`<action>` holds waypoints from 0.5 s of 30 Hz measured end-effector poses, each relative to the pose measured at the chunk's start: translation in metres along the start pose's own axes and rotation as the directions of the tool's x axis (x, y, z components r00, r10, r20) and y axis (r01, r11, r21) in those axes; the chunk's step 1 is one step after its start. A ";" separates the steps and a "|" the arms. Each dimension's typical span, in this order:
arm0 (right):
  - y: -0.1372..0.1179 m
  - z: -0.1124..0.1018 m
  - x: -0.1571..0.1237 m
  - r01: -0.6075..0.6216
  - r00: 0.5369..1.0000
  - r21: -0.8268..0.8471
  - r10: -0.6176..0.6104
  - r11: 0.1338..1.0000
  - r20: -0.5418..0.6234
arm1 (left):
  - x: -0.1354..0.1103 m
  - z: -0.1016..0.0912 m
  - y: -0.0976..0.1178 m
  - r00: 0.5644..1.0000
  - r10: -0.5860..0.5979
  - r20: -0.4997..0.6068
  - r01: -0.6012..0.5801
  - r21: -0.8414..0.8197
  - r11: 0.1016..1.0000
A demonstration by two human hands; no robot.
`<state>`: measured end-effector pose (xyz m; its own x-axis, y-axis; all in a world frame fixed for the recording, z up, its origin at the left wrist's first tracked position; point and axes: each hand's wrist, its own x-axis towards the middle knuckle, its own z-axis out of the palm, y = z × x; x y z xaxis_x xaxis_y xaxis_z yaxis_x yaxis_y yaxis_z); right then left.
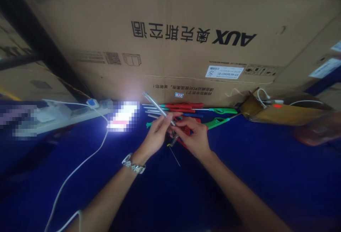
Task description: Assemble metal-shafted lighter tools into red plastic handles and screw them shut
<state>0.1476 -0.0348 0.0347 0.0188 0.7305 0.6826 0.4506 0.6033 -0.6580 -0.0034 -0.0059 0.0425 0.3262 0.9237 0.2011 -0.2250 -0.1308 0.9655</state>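
My left hand (156, 133) is closed around a slim silver metal tube (155, 103), which slants up and to the left. At the tube's lower end, the fingers of my right hand (196, 139) are pinched together; what they grip is too small and hidden to make out. Just below the fingers shows a small part with a yellow tip (168, 145) and a thin wire (175, 156). Behind my hands lie several long-necked lighters with red handles (183, 105) and green handles (223, 111). Red pieces beneath my right hand are partly covered.
A large cardboard box (170, 58) stands upright along the back of the blue surface (160, 196). A glowing, pixelated screen (124, 116) is left of my hands. A white cable (77, 170) runs down the left side. At right sits an open brown carton (282, 113) with white cords.
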 end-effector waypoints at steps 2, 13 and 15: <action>-0.001 0.000 0.000 0.027 0.999 -0.017 -0.027 0.999 -0.020 | 0.000 0.000 0.001 0.999 -0.028 0.018 0.029 -0.045 0.999; -0.002 -0.004 0.002 -0.209 0.977 0.187 0.215 0.960 -0.007 | -0.006 0.015 0.001 0.990 -0.128 0.056 0.140 -0.338 0.931; -0.003 -0.001 0.002 -0.263 0.963 0.223 0.270 0.939 -0.002 | -0.006 0.017 -0.001 0.993 -0.120 0.014 0.118 -0.313 0.942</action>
<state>0.1478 -0.0355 0.0382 0.1414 0.8655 0.4805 0.2195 0.4458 -0.8678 0.0110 -0.0172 0.0434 0.3640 0.9274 0.0866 -0.4608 0.0985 0.8820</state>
